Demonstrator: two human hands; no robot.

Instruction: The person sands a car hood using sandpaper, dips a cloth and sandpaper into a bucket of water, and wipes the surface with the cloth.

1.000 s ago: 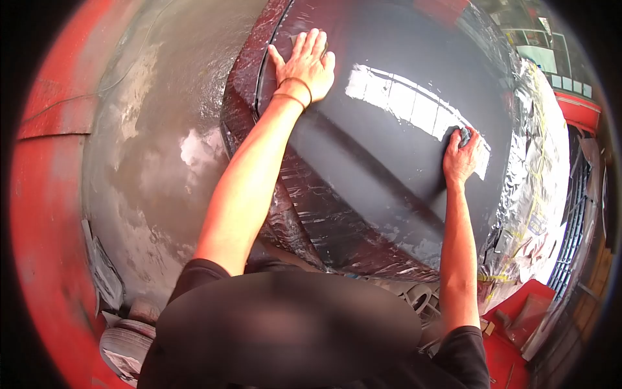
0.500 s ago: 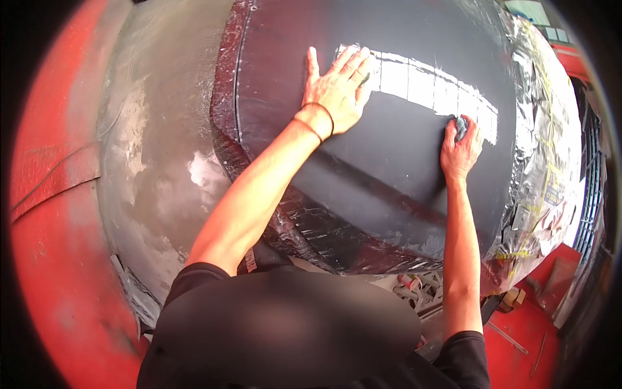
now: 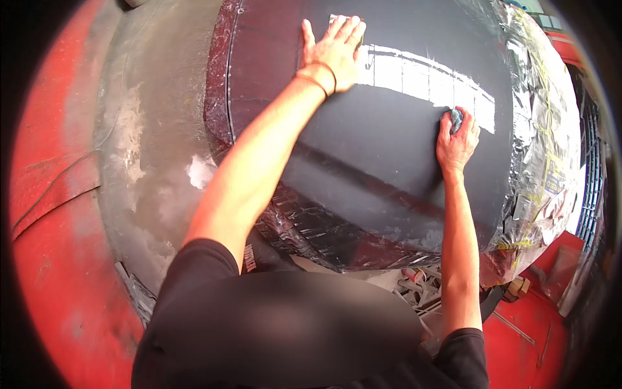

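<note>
A dark grey car hood (image 3: 389, 129) with maroon showing along its left side lies under both hands. My left hand (image 3: 332, 52) rests flat on its upper left part, fingers stretched out and thumb spread. A thin pale edge shows past the fingertips, and a dark bit beside the index finger; what lies under the palm is hidden. Farther right, my right hand (image 3: 457, 144) has its fingers curled round a small blue-grey wad (image 3: 456, 120), pressed to the hood just below a bright window reflection. I cannot make out whether the wad is cloth or sponge.
Crumpled plastic and paper masking (image 3: 534, 162) with yellow tape covers the right side. Dark plastic film (image 3: 311, 227) hangs at the near edge. Grey, partly wet floor (image 3: 155, 129) and red floor (image 3: 58, 272) lie left. Loose parts (image 3: 421, 285) sit below the hood.
My left hand has slid up the hood, away from my body and slightly left. My right hand with the wad has shifted only slightly up and left.
</note>
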